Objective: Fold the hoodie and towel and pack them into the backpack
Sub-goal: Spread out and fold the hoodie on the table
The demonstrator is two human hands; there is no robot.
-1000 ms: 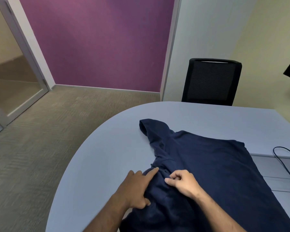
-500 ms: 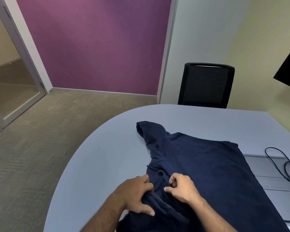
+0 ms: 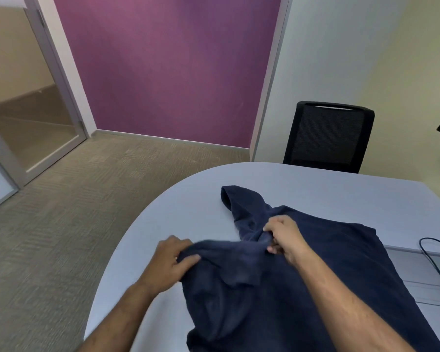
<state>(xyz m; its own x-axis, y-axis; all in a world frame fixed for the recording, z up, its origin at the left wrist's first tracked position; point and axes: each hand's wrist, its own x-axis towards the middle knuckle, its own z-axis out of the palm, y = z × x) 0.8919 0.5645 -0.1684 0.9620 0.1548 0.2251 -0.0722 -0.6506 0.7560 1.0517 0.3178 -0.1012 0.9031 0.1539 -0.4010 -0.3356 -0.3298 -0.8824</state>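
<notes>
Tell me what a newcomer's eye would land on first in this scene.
The navy hoodie spread over the pale table, near the middle of the view, draws the eye first. The left hand and right hand each grip a bunch of its fabric and stretch it between them. Behind, a purple wall fills the background, with a black chair at the table's far edge.

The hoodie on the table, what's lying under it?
The navy hoodie lies on the pale table, gripped by the left hand and right hand. Anything beneath the cloth is covered.
</notes>
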